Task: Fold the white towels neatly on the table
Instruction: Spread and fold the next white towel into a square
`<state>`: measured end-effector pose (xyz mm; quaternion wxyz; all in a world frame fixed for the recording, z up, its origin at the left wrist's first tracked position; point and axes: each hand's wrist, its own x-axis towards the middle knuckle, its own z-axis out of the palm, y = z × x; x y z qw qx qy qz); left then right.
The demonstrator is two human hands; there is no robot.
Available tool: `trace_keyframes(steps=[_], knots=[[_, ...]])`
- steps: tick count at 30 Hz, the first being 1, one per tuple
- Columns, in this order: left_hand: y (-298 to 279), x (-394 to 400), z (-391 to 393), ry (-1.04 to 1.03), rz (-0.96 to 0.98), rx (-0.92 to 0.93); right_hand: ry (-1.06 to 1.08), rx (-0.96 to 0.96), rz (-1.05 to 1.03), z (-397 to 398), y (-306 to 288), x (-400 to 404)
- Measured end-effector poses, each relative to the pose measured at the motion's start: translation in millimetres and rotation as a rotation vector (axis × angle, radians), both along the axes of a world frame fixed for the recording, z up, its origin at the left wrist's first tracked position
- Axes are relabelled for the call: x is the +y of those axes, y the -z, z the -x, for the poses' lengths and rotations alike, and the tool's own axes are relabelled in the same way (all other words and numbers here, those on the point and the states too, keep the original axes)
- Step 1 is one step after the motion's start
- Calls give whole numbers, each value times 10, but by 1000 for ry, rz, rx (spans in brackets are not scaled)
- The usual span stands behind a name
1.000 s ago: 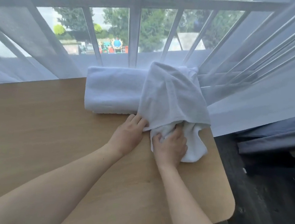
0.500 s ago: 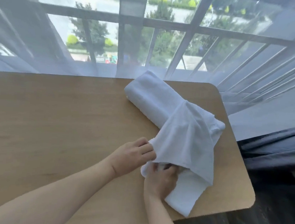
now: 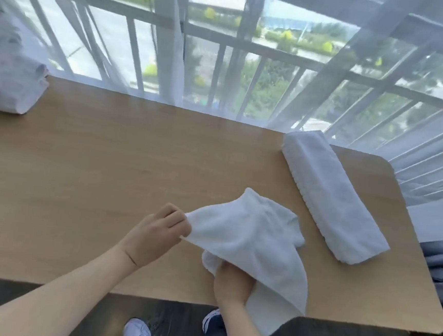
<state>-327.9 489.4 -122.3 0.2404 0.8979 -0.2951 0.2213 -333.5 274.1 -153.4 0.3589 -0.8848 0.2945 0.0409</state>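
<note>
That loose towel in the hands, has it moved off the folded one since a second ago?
Yes. The loose towel lay draped over the folded towel; now it sits apart, nearer the table's front edge.

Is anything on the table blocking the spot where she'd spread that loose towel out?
Nothing visible. The loose towel is in both hands; the table beside it is bare. The folded towel lies to the right.

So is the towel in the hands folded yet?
Not yet. The held towel hangs rumpled between the left hand and right hand, one end drooping off the table.
</note>
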Motion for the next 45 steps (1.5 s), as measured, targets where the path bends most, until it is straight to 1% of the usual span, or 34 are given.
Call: trace_keyframes(steps=[1,2,4,5,6,7,8,9,10,11,13,15,16,17,18,19,20,21,23,24,25,26,27,29,30,31,33,36,39,41,42,45], knots=[[41,190,72,-82,-6,48,-180,26,73,35,67,162],[93,383,134,-177,-22,130,-201,-81,-9,26,78,290],[208,781,302,-347,25,234,-306,-39,3,131,-11,547],[230,933,375,-417,89,292,-502,-17,157,128,-43,663],[224,1048,435,-489,127,355,-609,30,230,118,-41,724],[211,1132,483,-563,159,414,-651,51,298,103,-30,754],[192,1224,520,-637,188,465,-629,7,215,39,63,786],[209,1330,551,-717,203,492,-563,3,93,-9,24,835],[215,1421,588,-787,223,519,-473,43,25,-96,-29,887],[215,1482,610,-845,245,547,-464,40,9,-123,-105,938],[229,1571,619,-937,271,602,-510,74,170,-249,-136,944],[242,1684,572,-1015,292,636,-648,107,372,-411,-152,944],[238,1748,541,-1038,302,645,-685,88,384,-501,-169,948],[230,1804,514,-1054,305,654,-683,70,353,-565,-185,942],[225,1859,485,-1073,306,659,-622,50,265,-615,-177,940],[217,1913,457,-1093,308,661,-588,-4,302,-669,-196,948],[206,1959,431,-1109,310,655,-559,4,292,-731,-193,930],[195,2002,398,-1119,311,642,-524,40,253,-799,-207,935],[164,2096,300,-1131,316,611,-417,122,104,-970,-257,985],[157,2139,244,-1140,314,611,-423,209,111,-1044,-270,997],[156,2170,184,-1148,313,617,-382,243,140,-1136,-277,1006],[159,2182,119,-1150,316,626,-420,250,226,-1238,-248,1012],[159,2163,58,-1137,320,647,-421,239,204,-1299,-246,1050],[158,2084,-54,-1050,295,705,-428,185,167,-1356,-272,1154],[154,2040,-112,-995,261,756,-490,153,213,-1359,-297,1246],[150,1995,-164,-953,209,816,-553,134,243,-1348,-287,1343],[166,1911,-273,-914,59,892,-639,60,211,-1276,-297,1547],[213,1816,-414,-866,-141,930,-783,-64,167,-1139,-310,1820],[228,1824,-490,-784,-250,928,-885,-82,256,-1004,-268,2026],[201,1903,-545,-743,-232,937,-890,-112,321,-905,-273,2156],[187,1967,-569,-716,-184,960,-873,-142,335,-848,-276,2233],[199,2203,-592,-620,115,1102,-857,-268,351,-707,-220,2475]])
